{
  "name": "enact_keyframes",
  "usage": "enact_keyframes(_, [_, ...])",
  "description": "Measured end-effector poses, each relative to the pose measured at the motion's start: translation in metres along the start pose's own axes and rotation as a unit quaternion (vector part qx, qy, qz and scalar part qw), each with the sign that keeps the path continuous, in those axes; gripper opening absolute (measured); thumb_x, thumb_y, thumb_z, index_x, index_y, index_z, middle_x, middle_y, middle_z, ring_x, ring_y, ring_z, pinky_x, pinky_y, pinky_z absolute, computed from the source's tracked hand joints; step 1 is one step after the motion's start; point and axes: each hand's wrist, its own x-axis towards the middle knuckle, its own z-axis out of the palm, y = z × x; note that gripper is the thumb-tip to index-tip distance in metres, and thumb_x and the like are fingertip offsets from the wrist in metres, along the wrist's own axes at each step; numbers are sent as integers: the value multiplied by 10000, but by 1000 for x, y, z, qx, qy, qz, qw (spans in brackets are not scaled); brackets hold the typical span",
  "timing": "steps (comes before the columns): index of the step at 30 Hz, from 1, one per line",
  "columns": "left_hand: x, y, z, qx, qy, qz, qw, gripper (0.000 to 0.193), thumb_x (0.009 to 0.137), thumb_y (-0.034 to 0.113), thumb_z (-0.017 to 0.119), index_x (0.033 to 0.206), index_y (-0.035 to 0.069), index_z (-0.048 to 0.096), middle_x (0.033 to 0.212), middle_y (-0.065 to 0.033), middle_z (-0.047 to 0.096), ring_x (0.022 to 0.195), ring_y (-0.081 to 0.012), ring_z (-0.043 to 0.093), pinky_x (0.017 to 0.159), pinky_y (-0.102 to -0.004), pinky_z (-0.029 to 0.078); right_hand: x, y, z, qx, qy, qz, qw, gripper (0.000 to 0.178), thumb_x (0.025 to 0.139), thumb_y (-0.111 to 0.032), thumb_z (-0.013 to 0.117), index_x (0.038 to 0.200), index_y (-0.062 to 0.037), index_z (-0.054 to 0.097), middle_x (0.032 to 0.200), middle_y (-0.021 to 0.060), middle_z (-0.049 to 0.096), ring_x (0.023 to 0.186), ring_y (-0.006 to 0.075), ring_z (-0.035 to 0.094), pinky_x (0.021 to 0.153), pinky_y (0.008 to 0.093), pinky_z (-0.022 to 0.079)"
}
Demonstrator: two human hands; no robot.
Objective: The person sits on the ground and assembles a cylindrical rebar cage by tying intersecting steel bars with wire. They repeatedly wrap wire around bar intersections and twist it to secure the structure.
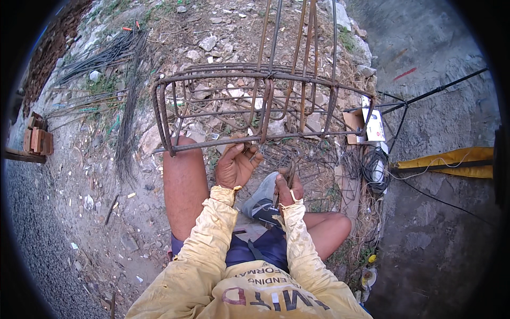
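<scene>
A rusty rebar cage (255,101) of long bars and bent stirrups lies in front of me on the ground. My left hand (236,164) reaches up with fingers curled around the cage's lower bar near a stirrup. My right hand (288,189) is lower, closed on a bunch of thin binding wire (289,159) over a loose tangle of it. I sit with bare knees apart, yellow sleeves on both arms, and a grey shoe (261,198) between my hands.
A bundle of thin steel rods (114,58) lies at the upper left, bricks (37,139) at the far left. Rubble and stones cover the ground. A black tripod (419,98), cables, a cardboard box (366,125) and a yellow strip (451,159) are on the right.
</scene>
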Motion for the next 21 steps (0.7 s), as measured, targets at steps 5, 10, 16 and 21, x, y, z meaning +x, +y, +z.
enact_keyframes(5, [0,-1,-4,79,31,18,996,127,931,88,605,1057,90,628,925,-53,653,877,-177,632,784,-401,549,20,31,-34,-191,62,-35,979,342,901,-244,646,1154,-19,597,795,77,615,706,166,595,630,309,481])
enact_keyframes(10, [3,-2,-6,89,29,11,996,143,941,127,610,1080,95,608,929,-45,644,844,-170,622,763,-389,557,29,56,-69,-423,205,-122,875,423,900,-267,630,1211,18,589,951,203,660,919,283,638,812,398,500])
enact_keyframes(16, [3,-1,-11,116,46,25,992,128,964,148,574,1084,112,599,953,-39,629,847,-172,607,761,-386,546,11,-9,-53,-111,131,1,985,220,871,-200,697,974,-31,600,662,19,533,534,102,492,487,297,425])
enact_keyframes(21, [0,-4,-1,157,104,51,981,124,968,143,561,1064,81,608,935,-47,634,814,-169,625,714,-328,546,-4,-53,28,131,5,100,986,268,840,-201,754,973,-5,629,641,6,543,482,87,474,452,254,390])
